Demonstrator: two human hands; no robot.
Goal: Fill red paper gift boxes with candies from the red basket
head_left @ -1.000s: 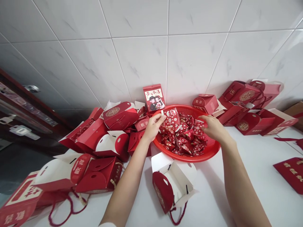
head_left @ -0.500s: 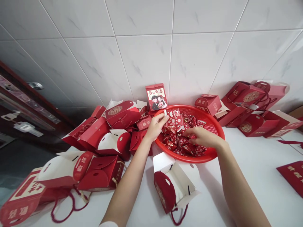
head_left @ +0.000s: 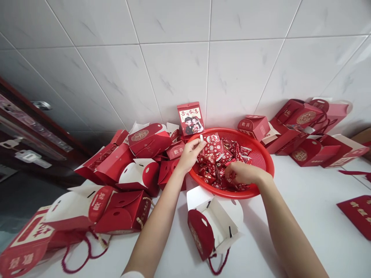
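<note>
Beyond the fingers of the left hand point(head_left: 189, 154) and right hand point(head_left: 245, 173) ran a pale tiled wall point(head_left: 174, 73). White table point(head_left: 252, 243) spread below both sets of fingers and out to either side.

Left of the left fingers: a crowded box group point(head_left: 113, 166), red paper gift boxes, several flaps up with white linings showing, some with rope handles. Well right of the right fingers: second box group point(head_left: 301, 116), same style, stacked against the wall.

Red basket point(head_left: 262, 154), perforated, sat directly under the fingers of both hands. Nearer the body than the fingers, just off the basket's near edge: open box point(head_left: 224, 222), white inside, cord handle toward the body. Far right of the right fingers: red gold-lettered piece point(head_left: 358, 214), cut off by frame edge. Just beyond the left fingertips: picture box point(head_left: 191, 121), upright, cartoon couple on front.

Left thumb and fingers were pinched on the left edge of a patterned packet point(head_left: 214, 146), which lay over the basket contents. Right fingers were curled down among wrapped pieces point(head_left: 210, 170); couldn't tell if they gripped one, tips hidden.
</note>
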